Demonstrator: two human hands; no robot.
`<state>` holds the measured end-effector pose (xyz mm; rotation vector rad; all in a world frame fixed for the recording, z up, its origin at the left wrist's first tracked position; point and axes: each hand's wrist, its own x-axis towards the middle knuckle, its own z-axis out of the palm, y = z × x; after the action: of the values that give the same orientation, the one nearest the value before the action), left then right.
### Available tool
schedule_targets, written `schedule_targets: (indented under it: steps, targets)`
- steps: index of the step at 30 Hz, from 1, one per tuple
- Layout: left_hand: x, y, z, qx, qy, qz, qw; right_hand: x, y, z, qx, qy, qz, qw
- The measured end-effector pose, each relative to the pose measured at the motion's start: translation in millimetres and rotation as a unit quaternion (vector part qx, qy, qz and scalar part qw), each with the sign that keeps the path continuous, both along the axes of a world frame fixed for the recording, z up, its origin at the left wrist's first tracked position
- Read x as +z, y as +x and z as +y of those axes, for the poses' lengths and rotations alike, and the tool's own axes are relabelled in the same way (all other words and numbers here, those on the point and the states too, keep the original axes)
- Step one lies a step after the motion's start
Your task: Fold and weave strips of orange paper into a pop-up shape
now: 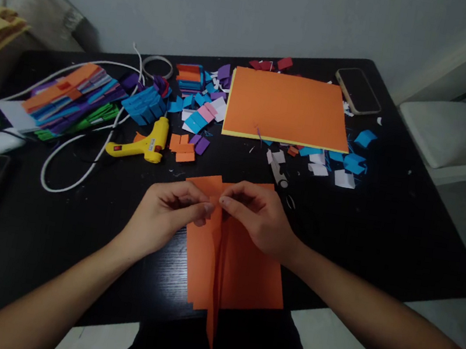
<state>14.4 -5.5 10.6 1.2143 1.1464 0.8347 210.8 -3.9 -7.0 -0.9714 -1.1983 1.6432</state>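
A creased orange sheet of paper [252,278] lies at the table's front edge, with a narrow fold standing up along its middle and poking past the edge toward me. My left hand [172,209] is closed in a pinch at the upper left of that fold. Close beside it, my right hand [259,217] pinches the top of the fold between thumb and fingers. The fingertips of both hands nearly meet, and they partly hide the paper's upper part. Just beyond the right hand is a grey-handled cutting tool [278,173].
A yellow glue gun [149,143] lies left of centre near a looping white cable [76,188]. Bundles of folded coloured paper [73,93] sit behind it. Orange sheets [287,109] are stacked at the back, among small paper pieces [345,179]. A phone [358,91] rests at the back right.
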Motion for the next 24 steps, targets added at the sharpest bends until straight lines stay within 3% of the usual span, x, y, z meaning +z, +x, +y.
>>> schedule_targets:
  steps: [11,16,24]
  targets:
    - [0.1,1.6,-2.2,0.006,0.001,0.009,1.0,-0.6,-0.4,-0.8,-0.004,0.008,-0.007,1.0]
    - [-1.2,1.4,-2.5,0.024,0.005,-0.001,1.0,-1.9,0.5,0.0,0.022,-0.023,0.005,0.999]
    - [-3.6,0.3,-2.5,0.025,-0.003,-0.002,1.0,-2.5,0.9,0.5,0.032,-0.003,-0.05,0.998]
